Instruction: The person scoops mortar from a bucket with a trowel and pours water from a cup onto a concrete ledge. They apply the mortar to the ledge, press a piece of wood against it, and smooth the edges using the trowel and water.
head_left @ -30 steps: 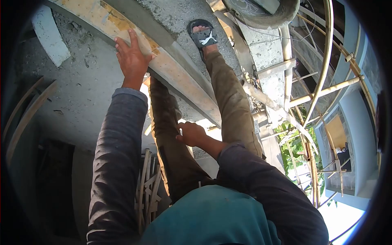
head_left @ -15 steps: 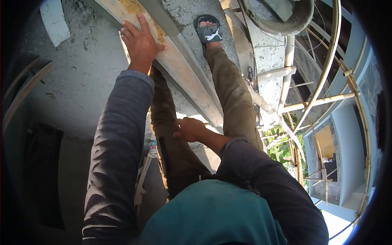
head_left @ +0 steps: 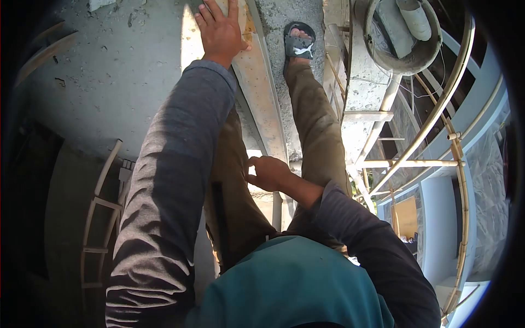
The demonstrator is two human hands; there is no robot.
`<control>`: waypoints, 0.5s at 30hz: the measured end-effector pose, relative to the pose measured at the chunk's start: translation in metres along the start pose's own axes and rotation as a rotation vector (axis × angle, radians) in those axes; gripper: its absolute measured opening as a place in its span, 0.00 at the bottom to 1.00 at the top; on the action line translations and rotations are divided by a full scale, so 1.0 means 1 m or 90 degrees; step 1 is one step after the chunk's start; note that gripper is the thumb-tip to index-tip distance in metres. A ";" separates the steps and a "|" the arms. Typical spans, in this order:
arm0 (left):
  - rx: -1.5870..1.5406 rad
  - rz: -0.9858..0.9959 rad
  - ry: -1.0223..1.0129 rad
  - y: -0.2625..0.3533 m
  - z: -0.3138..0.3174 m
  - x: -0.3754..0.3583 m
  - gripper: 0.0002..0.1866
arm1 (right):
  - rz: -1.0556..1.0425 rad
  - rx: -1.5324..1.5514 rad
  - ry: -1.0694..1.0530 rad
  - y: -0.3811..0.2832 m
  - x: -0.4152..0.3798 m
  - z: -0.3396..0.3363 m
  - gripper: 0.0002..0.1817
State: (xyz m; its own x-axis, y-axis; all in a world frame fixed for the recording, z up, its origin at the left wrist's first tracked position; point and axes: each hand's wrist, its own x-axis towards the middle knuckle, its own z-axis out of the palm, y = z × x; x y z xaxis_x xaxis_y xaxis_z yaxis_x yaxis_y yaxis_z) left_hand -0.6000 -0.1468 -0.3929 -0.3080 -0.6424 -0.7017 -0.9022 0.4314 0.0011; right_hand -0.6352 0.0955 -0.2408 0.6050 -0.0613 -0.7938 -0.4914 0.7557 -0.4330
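My left hand (head_left: pixel 221 35) lies with its fingers spread on a long wooden board (head_left: pixel 261 90), stained yellow near its top end. The board runs along the rough concrete between my legs. My right hand (head_left: pixel 269 174) is beside my left trouser leg (head_left: pixel 229 158), fingers curled and thumb near the index finger. What it grips, if anything, is hidden. A dark sandal (head_left: pixel 300 48) is on my right foot, standing on rough concrete right of the board.
At upper right a round tub (head_left: pixel 402 71) holds a grey block and a pale cylinder. Bamboo scaffolding (head_left: pixel 415 163) fills the right side, with plastic sheeting (head_left: pixel 486 202) beyond it. A wooden ladder-like frame (head_left: pixel 90 250) stands lower left. A grey concrete surface (head_left: pixel 120 87) spreads at upper left.
The view has turned, so the board looks steeper and the tub shows more fully. My left hand stays on the board; my right hand stays curled beside the trouser leg.
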 end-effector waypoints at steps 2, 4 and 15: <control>-0.001 0.005 0.006 0.001 -0.002 -0.001 0.72 | -0.019 -0.001 -0.011 -0.002 -0.005 0.003 0.20; -0.009 0.009 0.026 -0.002 0.005 -0.001 0.72 | -0.042 0.038 0.025 0.002 -0.007 0.003 0.20; -0.134 0.091 0.381 -0.019 0.068 -0.033 0.48 | -0.017 0.565 0.737 0.047 -0.033 -0.110 0.16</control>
State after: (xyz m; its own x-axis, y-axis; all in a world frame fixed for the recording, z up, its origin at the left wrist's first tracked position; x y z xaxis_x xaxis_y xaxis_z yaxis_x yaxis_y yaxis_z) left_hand -0.5521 -0.0904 -0.4187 -0.4890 -0.8562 -0.1667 -0.8614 0.4437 0.2473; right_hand -0.7470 0.0608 -0.2824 -0.4361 -0.2377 -0.8679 0.3107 0.8654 -0.3931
